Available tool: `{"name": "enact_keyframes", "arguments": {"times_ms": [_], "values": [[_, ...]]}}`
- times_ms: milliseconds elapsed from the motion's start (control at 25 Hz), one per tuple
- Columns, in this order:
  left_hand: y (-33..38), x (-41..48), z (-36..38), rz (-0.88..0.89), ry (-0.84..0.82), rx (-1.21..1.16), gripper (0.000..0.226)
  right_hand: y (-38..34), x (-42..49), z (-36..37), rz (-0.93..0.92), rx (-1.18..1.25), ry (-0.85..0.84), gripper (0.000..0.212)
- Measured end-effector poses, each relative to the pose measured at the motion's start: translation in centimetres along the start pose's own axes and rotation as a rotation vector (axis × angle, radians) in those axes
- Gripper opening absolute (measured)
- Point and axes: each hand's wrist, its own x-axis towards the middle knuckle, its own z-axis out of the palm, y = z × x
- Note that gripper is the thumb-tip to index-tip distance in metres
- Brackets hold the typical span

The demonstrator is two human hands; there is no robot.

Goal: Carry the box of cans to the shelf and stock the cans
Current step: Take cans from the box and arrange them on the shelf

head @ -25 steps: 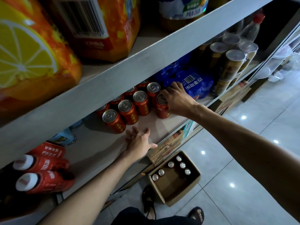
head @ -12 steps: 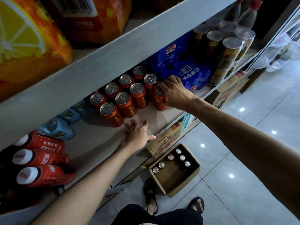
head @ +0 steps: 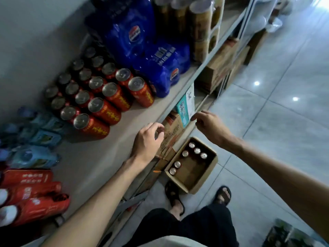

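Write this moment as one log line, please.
left hand: empty | right hand: empty | red cans: rows on shelf | box: on floor, holds six cans

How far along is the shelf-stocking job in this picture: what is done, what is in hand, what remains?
Done: the brown cardboard box sits on the floor beside the grey shelf, and rows of red drink cans stand on that shelf. In hand: nothing. The left hand and right hand are empty, near the shelf edge. Left: six silver-topped cans in the box.

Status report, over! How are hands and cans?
Left hand and right hand empty, loosely curled. Six cans in box on floor. Nothing blocking the box.
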Motion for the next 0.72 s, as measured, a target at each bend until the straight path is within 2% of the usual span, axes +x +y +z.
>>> {"name": "enact_keyframes", "arguments": {"times_ms": [80,160,240,320,440,520,600,640,680,720], "values": [[1.4,-0.2,3.6,-0.009,-0.151,-0.100,0.016,3.8,-2.9,2.8,0.130,0.043,-0.152,0.023],[0.9,-0.7,8.6,-0.133,-0.408,-0.138,0.019,7.6,-4.8,6.1,0.211,0.081,-0.293,0.021],[-1.2,-1.7,14.7,-0.361,-0.638,-0.168,0.022,11.3,-6.1,9.8,0.276,0.120,-0.390,0.024],[-4.6,-3.0,21.6,-0.673,-0.754,-0.250,0.019,15.7,-6.8,14.5,0.336,0.145,-0.446,0.028],[-10.4,-4.6,32.4,-1.054,-0.770,-0.315,0.014,23.0,-7.8,23.7,0.395,0.106,-0.539,0.019],[-14.4,-4.9,38.8,-1.220,-0.697,-0.334,0.015,27.9,-8.4,30.7,0.424,0.082,-0.536,0.023],[-18.1,-5.0,44.3,-1.342,-0.600,-0.378,0.012,31.4,-8.7,37.1,0.450,0.031,-0.538,0.010],[-20.5,-5.2,47.3,-1.392,-0.572,-0.389,0.021,33.3,-8.4,40.6,0.443,-0.004,-0.542,0.011],[-22.4,-5.2,50.0,-1.454,-0.545,-0.407,0.028,34.9,-7.8,44.0,0.430,-0.052,-0.560,0.024],[-24.6,-5.2,52.8,-1.506,-0.502,-0.468,0.025,36.4,-6.6,47.2,0.416,-0.095,-0.575,0.038]]}}
